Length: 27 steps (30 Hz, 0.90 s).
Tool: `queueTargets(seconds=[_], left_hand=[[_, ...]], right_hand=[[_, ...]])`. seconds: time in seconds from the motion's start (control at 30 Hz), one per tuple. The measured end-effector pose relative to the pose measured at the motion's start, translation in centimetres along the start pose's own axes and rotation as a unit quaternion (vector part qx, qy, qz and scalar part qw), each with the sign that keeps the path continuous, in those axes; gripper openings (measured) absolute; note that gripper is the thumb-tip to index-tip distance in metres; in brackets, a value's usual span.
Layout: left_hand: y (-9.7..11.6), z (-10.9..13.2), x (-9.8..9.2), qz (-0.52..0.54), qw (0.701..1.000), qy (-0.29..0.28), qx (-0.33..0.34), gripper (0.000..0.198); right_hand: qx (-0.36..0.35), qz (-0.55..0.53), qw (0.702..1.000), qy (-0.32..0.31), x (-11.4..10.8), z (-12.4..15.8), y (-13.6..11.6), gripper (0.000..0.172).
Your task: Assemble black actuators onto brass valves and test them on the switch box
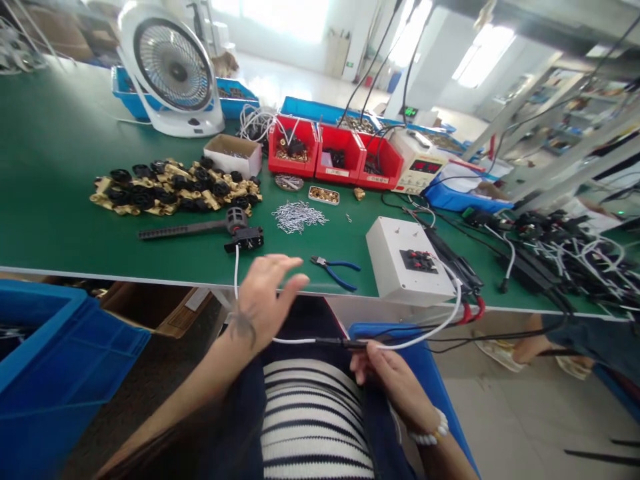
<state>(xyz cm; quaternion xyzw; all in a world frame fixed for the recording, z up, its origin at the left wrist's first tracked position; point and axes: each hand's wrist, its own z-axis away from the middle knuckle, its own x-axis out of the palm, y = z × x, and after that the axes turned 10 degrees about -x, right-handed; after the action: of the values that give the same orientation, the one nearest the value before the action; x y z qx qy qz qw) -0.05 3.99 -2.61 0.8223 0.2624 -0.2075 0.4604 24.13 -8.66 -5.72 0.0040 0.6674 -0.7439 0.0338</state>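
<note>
My left hand (267, 297) is above the table's front edge, fingers apart and holding nothing. Just behind it lies a black device (245, 238) with a long dark handle, and a white cable (237, 273) runs down from it past my left wrist. In front of my lap, my right hand (377, 363) grips a black cable connector (345, 344), joined on its right to a white cable (440, 325) that loops up to a white box (410, 260) with a black and red terminal block. Blue-handled pliers (340, 268) lie between my left hand and the box.
Metal hooks (299, 217), a pile of brass and black fittings (175, 187), red bins (340, 155), a fan (175, 70) and a power supply (419, 163) stand on the green table (65, 227). Blue crates flank my lap. A person's legs (530, 340) show at right.
</note>
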Motion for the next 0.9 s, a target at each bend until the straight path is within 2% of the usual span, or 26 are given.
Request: queueTargets(seconds=[0.07,0.13,0.17,0.2,0.23,0.3,0.37,0.4,0.47,0.53,0.6,0.77,0.9], left_hand=[[-3.2,-1.7,0.0,-0.077,0.983,0.115,-0.117,0.049],[-5.8,-3.3,0.1,-0.099,0.972,0.132,-0.169,0.053],[-6.7,-3.8,0.1,-0.110,0.967,0.130,-0.191,0.053],[-7.3,-4.2,0.2,-0.110,0.964,0.124,-0.209,0.053],[-7.6,-4.5,0.2,-0.106,0.960,0.118,-0.231,0.053],[-7.9,-4.6,0.3,-0.089,0.951,0.099,-0.278,0.053],[-8.0,-4.4,0.3,-0.071,0.947,0.066,-0.307,0.049],[-8.1,-4.3,0.2,-0.064,0.947,0.046,-0.311,0.046],[-8.3,-4.1,0.2,-0.045,0.953,0.012,-0.300,0.040],[-8.2,-4.0,0.3,-0.025,0.960,-0.018,-0.280,0.038],[-7.7,-3.7,0.4,-0.004,0.966,-0.043,-0.254,0.039],[-3.9,-2.0,0.2,0.072,0.979,-0.078,-0.173,0.055],[-0.5,-0.1,-1.2,0.215,0.969,-0.093,-0.076,0.063]], right_hand=[[0.052,0.096,0.988,-0.109,-1.4,0.4,0.5,0.054],[0.053,0.164,0.965,-0.199,-2.8,0.2,-0.8,0.048],[0.031,0.189,0.957,-0.216,-3.5,-0.1,-2.0,0.045],[-0.002,0.212,0.955,-0.205,-4.1,-0.8,-3.6,0.042],[-0.049,0.240,0.956,-0.161,-4.8,-1.7,-5.2,0.040],[-0.146,0.315,0.938,0.004,-6.4,-4.5,-8.4,0.035],[-0.218,0.364,0.889,0.171,-8.3,-8.2,-10.5,0.031],[-0.230,0.382,0.866,0.226,-9.3,-10.2,-11.1,0.030],[-0.215,0.414,0.845,0.261,-11.2,-14.0,-11.2,0.031],[-0.198,0.419,0.851,0.246,-12.5,-16.9,-10.6,0.033],[-0.182,0.416,0.865,0.215,-13.3,-18.7,-9.8,0.035],[-0.168,0.420,0.874,0.177,-13.5,-19.3,-8.8,0.041],[-0.167,0.434,0.868,0.174,-13.5,-19.4,-8.5,0.047]])
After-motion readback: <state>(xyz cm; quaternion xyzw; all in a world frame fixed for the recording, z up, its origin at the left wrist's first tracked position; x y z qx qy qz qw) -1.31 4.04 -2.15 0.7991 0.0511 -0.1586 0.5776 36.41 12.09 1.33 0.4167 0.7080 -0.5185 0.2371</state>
